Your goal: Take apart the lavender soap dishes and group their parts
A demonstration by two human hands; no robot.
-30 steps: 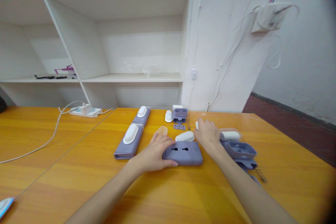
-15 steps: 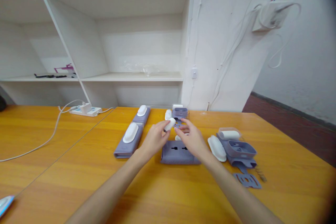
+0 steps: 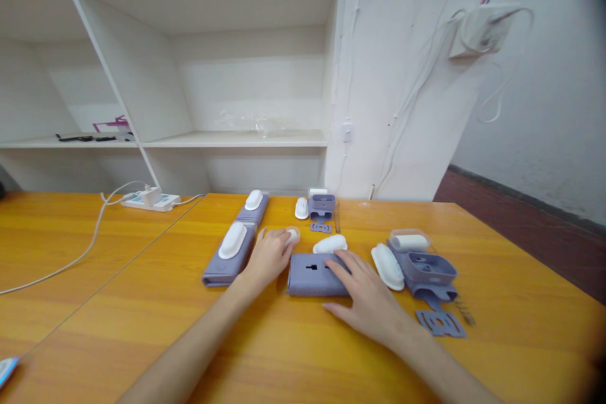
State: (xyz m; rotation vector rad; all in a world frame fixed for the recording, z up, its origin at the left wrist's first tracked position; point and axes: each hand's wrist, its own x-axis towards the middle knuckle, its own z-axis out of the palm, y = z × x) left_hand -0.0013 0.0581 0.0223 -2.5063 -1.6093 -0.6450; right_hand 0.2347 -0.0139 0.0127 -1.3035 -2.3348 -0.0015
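My left hand (image 3: 271,257) has its fingers closed on a small white roll (image 3: 293,235) at the table's middle; a clear cover seems to surround the roll, partly hidden by the fingers. My right hand (image 3: 367,293) is open, fingers spread over the right end of a grey-purple case (image 3: 307,281) with dark slots in its top. Just behind that case lies a white oval cap (image 3: 330,243). To the left, two grey-purple cases (image 3: 226,269) sit end to end, each with a white oval piece (image 3: 233,240) on top.
On the right lie another white cap (image 3: 388,266), a grey-purple housing (image 3: 430,268), a clear-covered white roll (image 3: 411,242), a slotted plate (image 3: 440,323) and a spring (image 3: 464,313). A similar smaller-looking set (image 3: 322,207) stands at the back. A power strip (image 3: 156,201) trails a cable leftward.
My left hand has lowered the white roll to the table, slightly left. My right hand has moved away from it, down onto the slotted case, uncovering the back set and the white cap.
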